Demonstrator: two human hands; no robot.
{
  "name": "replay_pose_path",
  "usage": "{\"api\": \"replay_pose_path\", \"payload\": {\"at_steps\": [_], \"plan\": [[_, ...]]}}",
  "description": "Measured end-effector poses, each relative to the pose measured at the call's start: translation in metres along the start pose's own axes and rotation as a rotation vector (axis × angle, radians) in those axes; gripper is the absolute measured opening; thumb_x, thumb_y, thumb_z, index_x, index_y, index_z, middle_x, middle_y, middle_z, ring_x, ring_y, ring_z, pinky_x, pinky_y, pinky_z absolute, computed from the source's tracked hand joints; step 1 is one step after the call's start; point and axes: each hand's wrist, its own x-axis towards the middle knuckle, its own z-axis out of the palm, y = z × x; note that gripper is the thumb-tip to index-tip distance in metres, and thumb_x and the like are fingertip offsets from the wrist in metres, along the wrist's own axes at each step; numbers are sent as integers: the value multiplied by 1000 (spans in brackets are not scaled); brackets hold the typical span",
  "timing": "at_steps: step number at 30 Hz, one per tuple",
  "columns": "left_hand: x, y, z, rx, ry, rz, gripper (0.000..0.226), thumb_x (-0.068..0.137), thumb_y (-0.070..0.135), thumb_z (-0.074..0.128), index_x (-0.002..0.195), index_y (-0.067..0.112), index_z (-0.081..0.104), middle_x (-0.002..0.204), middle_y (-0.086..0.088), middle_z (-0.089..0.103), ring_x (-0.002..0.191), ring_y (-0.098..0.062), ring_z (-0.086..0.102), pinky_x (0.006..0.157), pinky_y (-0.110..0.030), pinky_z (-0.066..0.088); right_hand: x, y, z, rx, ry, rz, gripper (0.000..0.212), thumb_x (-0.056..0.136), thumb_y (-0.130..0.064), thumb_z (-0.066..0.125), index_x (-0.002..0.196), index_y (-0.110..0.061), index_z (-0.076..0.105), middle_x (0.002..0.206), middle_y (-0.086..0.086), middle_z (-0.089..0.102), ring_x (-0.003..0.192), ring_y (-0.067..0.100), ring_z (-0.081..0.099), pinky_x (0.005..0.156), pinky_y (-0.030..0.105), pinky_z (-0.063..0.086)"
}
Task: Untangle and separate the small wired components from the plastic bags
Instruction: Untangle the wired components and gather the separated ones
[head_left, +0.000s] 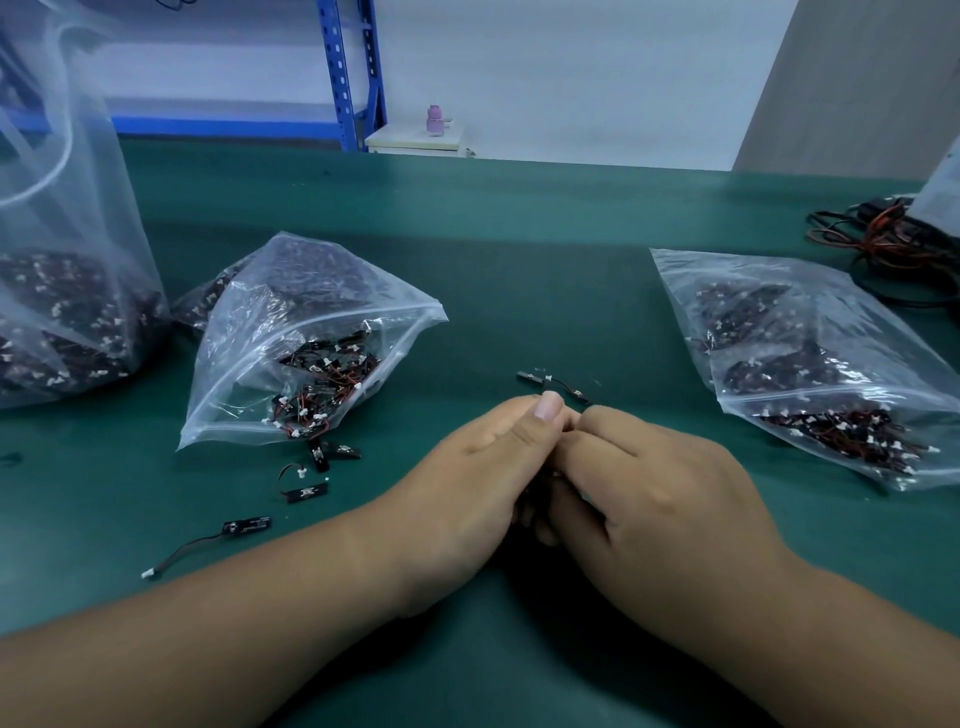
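While left hand (470, 467) meets right hand (649, 483) — three bags (67, 270) (291, 332) (810, 358) flank.

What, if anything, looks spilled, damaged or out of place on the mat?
The open bag at centre left lies slumped on its side, and a few components have spilled from its mouth onto the mat. That probably fits the sorting task. Nothing looks damaged.

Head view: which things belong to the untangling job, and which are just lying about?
Job: left hand, right hand, held parts, loose parts, open bag, right bag, big bag.
Lying about: cable bundle, pink bottle, shelf.
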Motion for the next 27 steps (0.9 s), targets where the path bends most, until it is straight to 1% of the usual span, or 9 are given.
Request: {"api": "replay_pose_path", "payload": {"at_steps": [3,6,9,11,14,16,19,23,27], "plan": [[3,-1,-2,-29,2,-20,50,91,60,42,98,17,67,77,-7,62,68,-22,53,65,-37,44,-2,2,2,6,32,17,14,87,-20,66,73,-18,71,69,-3,54,56,21,49,46,32,35],[4,0,-2,-44,-1,0,46,94,49,41,86,10,65,68,-2,56,57,-12,49,51,-25,42,-2,5,4,80,65,9,19,92,-26,67,77,-18,74,69,-3,55,57,20,52,47,34,40],[3,2,-2,-44,-9,5,35,94,43,44,72,25,63,60,3,49,52,-8,44,45,-20,35,-2,9,5,193,75,15,26,97,-31,62,80,-17,75,70,-2,55,59,20,53,50,37,45],[3,2,-3,-58,-8,-9,31,94,41,46,73,22,60,59,3,48,51,-9,41,44,-19,31,-3,12,6,283,91,40,26,98,-31,61,82,-15,75,72,0,58,62,22,56,53,38,47],[3,3,-4,-90,0,-35,29,92,40,49,75,18,57,61,0,51,49,-9,40,41,-18,27,-4,16,6,372,128,78,16,97,-22,65,87,-14,74,76,-1,63,68,20,60,60,38,49],[3,3,-4,-106,4,-42,28,92,39,50,72,21,57,62,0,53,48,-9,41,40,-17,27,-3,18,6,407,148,90,13,96,-19,65,88,-13,73,77,-2,65,72,17,61,65,34,49],[3,3,-2,-124,28,-50,22,91,33,53,73,23,60,64,1,57,46,-8,40,38,-15,26,0,20,7,419,186,145,19,98,-19,60,83,-12,69,77,-6,63,74,10,58,70,22,45],[3,4,-2,-115,52,-77,27,101,18,53,76,21,63,62,2,54,45,-7,38,37,-14,26,2,22,8,508,242,320,19,96,-24,57,80,-16,63,73,-15,57,69,5,53,66,14,39],[3,7,-1,-164,80,-91,28,99,14,53,74,20,64,60,1,51,43,-7,35,37,-13,24,3,24,10,583,240,452,17,95,-27,58,78,-26,58,67,-10,53,59,6,46,57,18,37]]}}
